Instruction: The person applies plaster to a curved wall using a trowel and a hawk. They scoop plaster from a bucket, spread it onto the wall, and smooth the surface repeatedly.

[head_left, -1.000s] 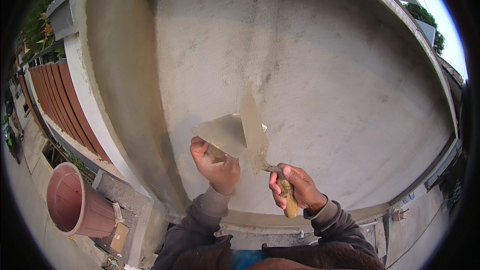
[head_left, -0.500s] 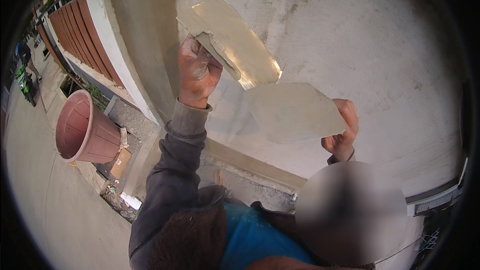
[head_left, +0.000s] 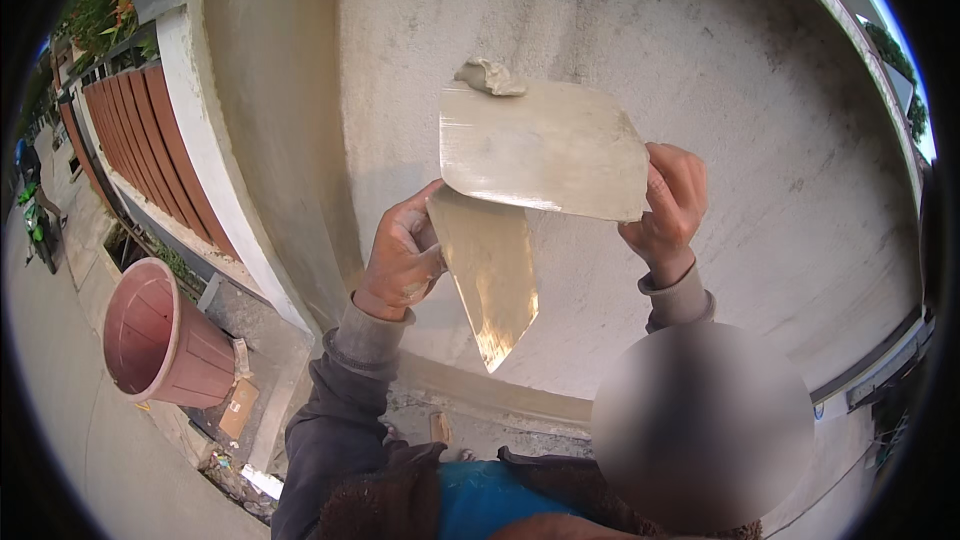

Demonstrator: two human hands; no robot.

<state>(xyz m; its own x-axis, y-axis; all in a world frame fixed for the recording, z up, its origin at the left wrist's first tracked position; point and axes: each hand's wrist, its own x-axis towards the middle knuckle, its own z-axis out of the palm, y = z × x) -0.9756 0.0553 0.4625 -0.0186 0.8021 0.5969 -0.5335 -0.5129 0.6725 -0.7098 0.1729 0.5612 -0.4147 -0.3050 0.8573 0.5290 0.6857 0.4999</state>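
Observation:
My left hand grips a metal plate, its long blade angled down toward me with a pointed lower end. My right hand holds a trowel by a handle hidden behind its wide, pale-coated blade, which lies across the top of the plate. A soft grey lump of plaster clings to the far left edge of the trowel blade. Behind both tools is a rough grey plastered wall, streaked darker near its top.
A pink plastic bin stands at left beside cardboard on a ledge. Beyond are a white pillar, a fence of brown slats, plants, and a green motorbike with a partly visible person. A blurred disc covers the lower right.
The trowel in my right hand has risen and now crosses above the plate, with a lump at its edge. The plate in my left hand has swung downward since half a second ago.

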